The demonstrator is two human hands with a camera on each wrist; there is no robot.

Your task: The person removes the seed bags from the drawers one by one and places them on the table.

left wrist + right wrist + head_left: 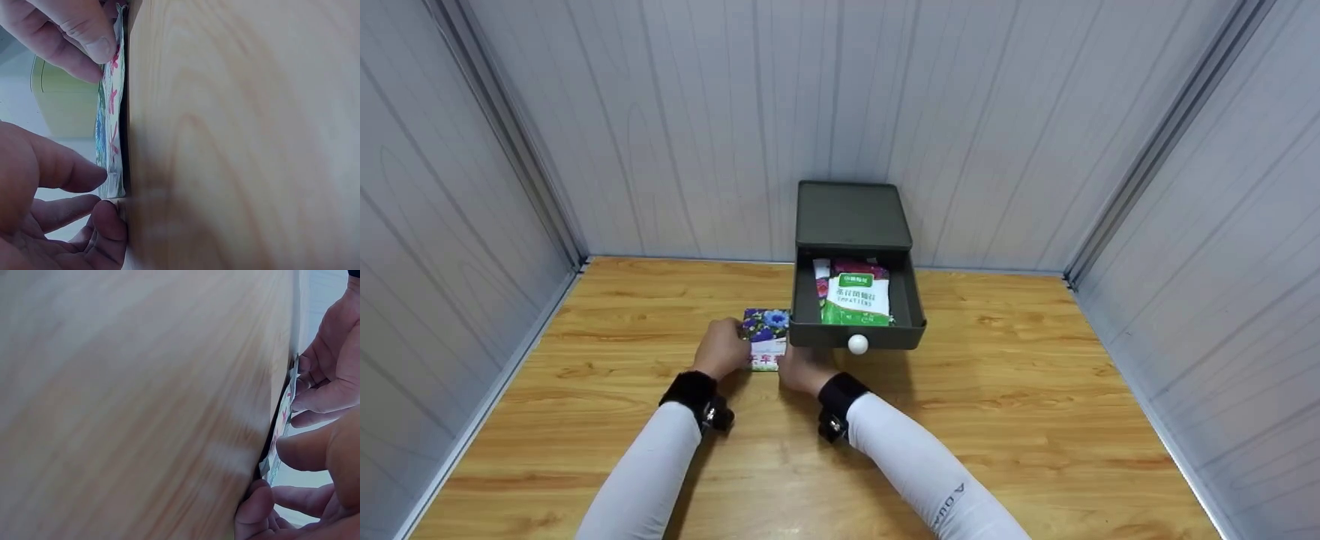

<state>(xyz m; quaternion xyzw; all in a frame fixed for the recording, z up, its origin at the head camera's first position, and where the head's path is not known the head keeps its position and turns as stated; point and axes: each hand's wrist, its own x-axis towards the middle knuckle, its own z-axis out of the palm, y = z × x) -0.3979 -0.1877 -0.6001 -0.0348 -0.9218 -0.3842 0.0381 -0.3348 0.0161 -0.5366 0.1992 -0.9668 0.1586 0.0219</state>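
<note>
A seed packet [766,339] with blue flowers and pink lettering lies just over the wooden table, left of the open drawer. My left hand [722,349] pinches its left edge, thumb [84,174] on the upper face and curled fingers at the side. At the opposite edge, my right hand [804,369] grips the packet, its thumb [301,451] over the face; the drawer front partly hides this hand in the head view. Seen edge-on in the left wrist view, the packet [114,124] has a dark gap of shadow along its underside.
A dark green box [853,215] stands against the back wall with its drawer [916,300] pulled out, a white knob [858,344] on the front. Inside the drawer lie a green-and-white seed packet [859,300] and other colourful packets. Pale panels wall the table [1035,420] on three sides.
</note>
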